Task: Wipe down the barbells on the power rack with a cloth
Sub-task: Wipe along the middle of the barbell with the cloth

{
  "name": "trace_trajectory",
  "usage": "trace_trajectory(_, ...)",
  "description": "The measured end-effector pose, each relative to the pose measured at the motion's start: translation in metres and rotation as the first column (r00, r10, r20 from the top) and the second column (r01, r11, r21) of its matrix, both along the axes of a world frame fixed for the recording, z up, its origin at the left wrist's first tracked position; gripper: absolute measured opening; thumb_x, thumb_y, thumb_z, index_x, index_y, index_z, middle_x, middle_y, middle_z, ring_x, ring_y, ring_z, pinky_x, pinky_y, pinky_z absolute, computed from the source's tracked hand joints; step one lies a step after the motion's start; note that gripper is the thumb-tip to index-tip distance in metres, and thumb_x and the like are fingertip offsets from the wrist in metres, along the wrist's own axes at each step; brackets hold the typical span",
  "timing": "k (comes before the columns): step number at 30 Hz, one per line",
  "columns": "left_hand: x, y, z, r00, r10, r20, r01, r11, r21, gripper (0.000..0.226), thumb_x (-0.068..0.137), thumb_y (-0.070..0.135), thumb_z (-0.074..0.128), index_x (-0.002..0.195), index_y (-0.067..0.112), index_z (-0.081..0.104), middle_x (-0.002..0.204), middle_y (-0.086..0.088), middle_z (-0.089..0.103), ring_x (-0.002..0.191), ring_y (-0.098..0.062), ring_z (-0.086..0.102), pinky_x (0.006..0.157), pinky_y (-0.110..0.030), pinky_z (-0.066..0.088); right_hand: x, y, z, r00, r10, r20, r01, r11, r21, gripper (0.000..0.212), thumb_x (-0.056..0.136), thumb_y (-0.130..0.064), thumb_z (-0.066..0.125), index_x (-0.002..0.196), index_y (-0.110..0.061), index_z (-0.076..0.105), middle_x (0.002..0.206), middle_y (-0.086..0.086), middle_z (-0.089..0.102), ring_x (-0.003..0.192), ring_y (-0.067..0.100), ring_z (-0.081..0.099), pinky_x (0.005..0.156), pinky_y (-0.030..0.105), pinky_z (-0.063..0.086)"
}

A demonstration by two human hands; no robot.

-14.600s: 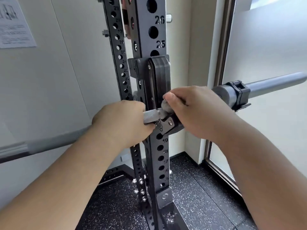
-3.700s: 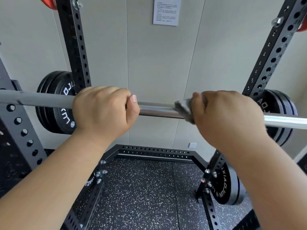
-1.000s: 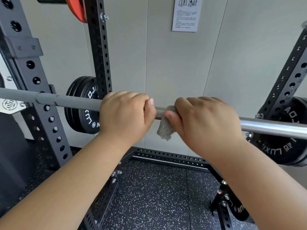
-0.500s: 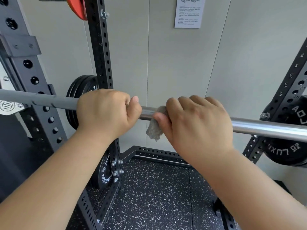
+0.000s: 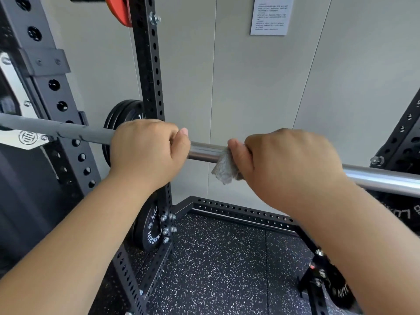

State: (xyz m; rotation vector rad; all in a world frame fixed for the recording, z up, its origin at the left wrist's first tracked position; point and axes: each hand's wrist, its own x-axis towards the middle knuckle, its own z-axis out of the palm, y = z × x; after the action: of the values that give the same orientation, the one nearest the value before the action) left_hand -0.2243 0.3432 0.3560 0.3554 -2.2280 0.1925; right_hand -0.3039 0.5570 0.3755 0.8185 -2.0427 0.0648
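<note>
- The barbell [image 5: 204, 153] lay across the middle of the frame from the left edge to the right. It was carried by the power rack [image 5: 150, 64], and its left part sat on a bracket [image 5: 27, 137] at the left edge.
- The left hand [image 5: 145, 151] was curled round the bare bar left of centre. The right hand [image 5: 288, 164] was wrapped round the bar right of centre, with a grey cloth [image 5: 223, 169] under its palm and a flap hanging below the thumb.
- Only a short shiny stretch separated the hands. A stroke toward the frame's left would likely have knocked thumb against thumb. The patch under the left hand would have gone unwiped unless that hand moved.
- How much cloth circled the bar could not be told. If little did, the loose flap could have pulled free and dropped to the speckled floor [image 5: 216, 258].
- If the left grip slackened, the bar might have rolled on its supports, so the cloth would turn with it rather than rub.
- Further left, fingers risked a pinch between bar and bracket.
</note>
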Motion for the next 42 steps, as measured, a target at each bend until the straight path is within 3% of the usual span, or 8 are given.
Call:
trace_trajectory(3,0.002,0.001,0.015,0.989,0.010,0.150,-0.020,0.998,0.062,0.058,0.096,0.043,0.026,0.053,0.014,0.051,0.051,-0.004,0.049,0.054,-0.024,0.048,0.052,-0.031,0.037,0.005,-0.010,-0.010,0.998,0.052,-0.043,-0.055,0.995,-0.082,0.049,0.103,-0.046,0.036,0.061,-0.021,0.038,0.050,-0.004,0.032,0.045,0.021,0.025,0.054,0.028,0.015)
trace_trajectory(7,-0.009,0.011,0.027,0.970,-0.007,0.242,-0.012,0.997,0.076,0.048,0.098,0.032,0.031,0.062,0.009,0.053,0.060,-0.008,0.052,0.059,-0.023,0.047,0.053,-0.032,0.032,0.003,-0.005,-0.031,0.984,0.125,-0.123,-0.129,0.991,-0.028,0.043,0.108,-0.046,0.037,0.077,-0.019,0.050,0.067,0.001,0.050,0.060,0.026,0.043,0.062,0.037,0.025)
trace_trajectory(13,-0.006,0.014,0.005,1.000,0.016,0.021,-0.016,1.000,0.010,0.056,0.094,0.041,0.020,0.049,0.014,0.039,0.045,0.000,0.038,0.045,-0.025,0.040,0.049,-0.029,0.025,-0.004,0.031,0.007,0.978,-0.014,0.207,-0.010,0.994,0.113,0.063,0.105,-0.057,0.018,0.062,-0.018,0.043,0.055,-0.002,0.041,0.048,0.025,0.040,0.047,0.025,0.029)
trace_trajectory(17,-0.011,0.014,-0.008,0.985,-0.045,-0.168,0.039,0.998,-0.043,0.043,0.092,0.027,0.034,0.051,0.016,0.042,0.049,0.004,0.037,0.046,-0.027,0.038,0.051,-0.029,0.021,-0.001,0.033,-0.008,0.999,0.036,0.011,-0.035,0.995,-0.090,0.049,0.107,-0.045,0.034,0.064,-0.020,0.037,0.053,-0.004,0.030,0.049,0.024,0.028,0.054,0.030,0.018)
trace_trajectory(21,-0.017,0.009,-0.017,0.959,-0.077,-0.274,0.061,0.996,-0.067,0.040,0.092,0.021,0.036,0.057,0.014,0.056,0.055,0.002,0.049,0.053,-0.028,0.047,0.056,-0.037,0.036,0.001,0.027,-0.029,0.995,0.069,-0.074,-0.076,0.992,-0.096,0.042,0.109,-0.041,0.032,0.077,-0.018,0.046,0.067,0.004,0.048,0.064,0.028,0.043,0.065,0.039,0.024)
trace_trajectory(32,-0.015,0.011,-0.017,0.963,-0.081,-0.258,0.068,0.996,-0.061,0.041,0.093,0.022,0.034,0.059,0.014,0.056,0.057,0.002,0.051,0.055,-0.028,0.049,0.060,-0.037,0.039,-0.015,0.029,-0.010,0.993,0.121,-0.007,-0.121,0.991,-0.064,0.056,0.106,-0.046,0.030,0.059,-0.016,0.040,0.048,0.000,0.028,0.040,0.020,0.031,0.049,0.025,0.027)
trace_trajectory(39,-0.011,0.017,-0.011,0.976,-0.085,-0.202,0.076,0.996,-0.051,0.033,0.095,0.025,0.032,0.063,0.024,0.040,0.061,0.009,0.036,0.058,-0.023,0.038,0.064,-0.039,0.041,0.016,-0.020,-0.043,0.988,0.047,-0.146,-0.063,0.992,-0.112,0.036,0.106,-0.035,0.031,0.081,-0.014,0.048,0.074,0.008,0.048,0.070,0.030,0.044,0.070,0.044,0.028)
trace_trajectory(42,-0.004,0.014,-0.008,0.989,-0.100,-0.110,0.097,0.995,-0.032,0.037,0.099,0.030,0.027,0.065,0.022,0.039,0.061,0.007,0.040,0.059,-0.025,0.039,0.067,-0.040,0.042,0.011,-0.020,-0.041,0.979,0.076,-0.187,-0.091,0.993,-0.076,0.037,0.106,-0.036,0.034,0.080,-0.015,0.049,0.069,0.004,0.046,0.064,0.028,0.041,0.067,0.041,0.030)
